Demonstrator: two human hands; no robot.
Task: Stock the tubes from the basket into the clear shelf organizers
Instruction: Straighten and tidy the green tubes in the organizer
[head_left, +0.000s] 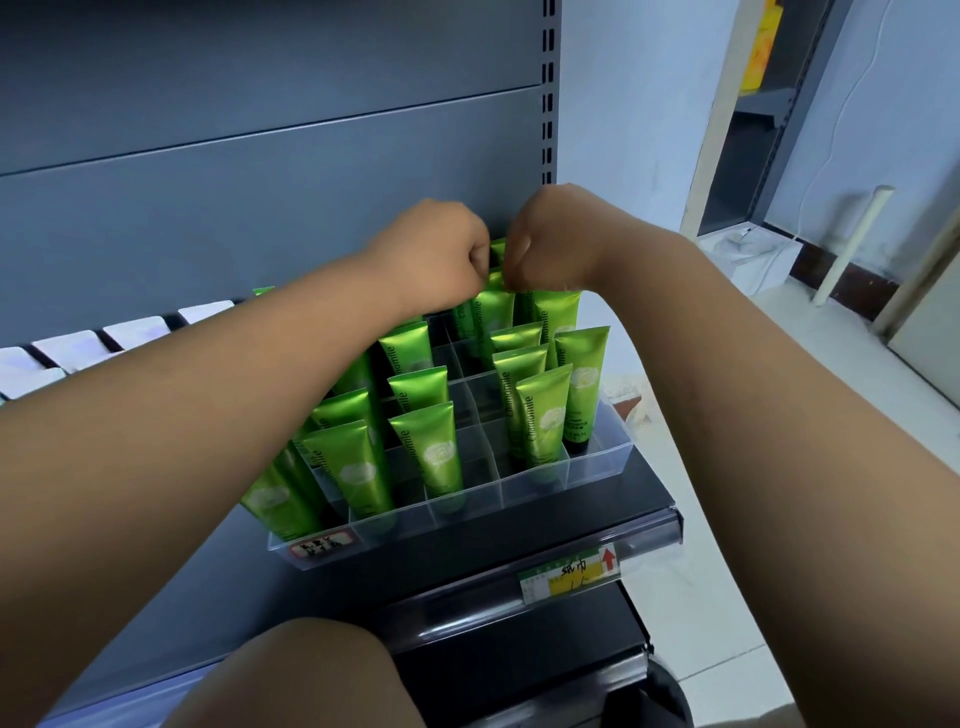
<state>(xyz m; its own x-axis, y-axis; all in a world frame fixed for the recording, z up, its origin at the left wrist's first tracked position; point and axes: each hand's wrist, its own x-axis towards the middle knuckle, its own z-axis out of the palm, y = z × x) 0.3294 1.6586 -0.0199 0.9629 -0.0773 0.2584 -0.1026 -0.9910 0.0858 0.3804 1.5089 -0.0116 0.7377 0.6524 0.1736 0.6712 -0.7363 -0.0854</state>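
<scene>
A bare knee (291, 675) fills the lower edge of the head view, just below the dark shelf (644, 496) where a person is at work. On the shelf's clear front rail sits a green-and-yellow price tag (569, 574) with a red arrow. Behind the rail, close to the shelf's right end, stands the clear organizer (597, 467), with a red label (324, 545) on its front left corner. Green tubes (431, 457) marked "Chamomile" stand cap-down in its compartments, in rows on the left and on the right, with see-through cells between them. Both forearms reach over the tubes to the organizer's rear. There the left grip (436, 254) and the right grip (550, 244) meet almost knuckle to knuckle. Their fingers are curled tight, and each pinches the flat crimped top of the back-row tube (493, 306). That tube stands upright at the rear of the organizer, among others of its kind. The fingertips themselves are mostly hidden behind the knuckles. To the left along the same shelf, a row of white boxes (135, 332) runs toward the frame edge. The grey back panel (260, 182) of the shelving rises behind the grips. Off to the right lies a pale tiled floor (727, 571). Well apart by the wall stands a second shelf unit (753, 156) holding a yellow package (761, 47).
</scene>
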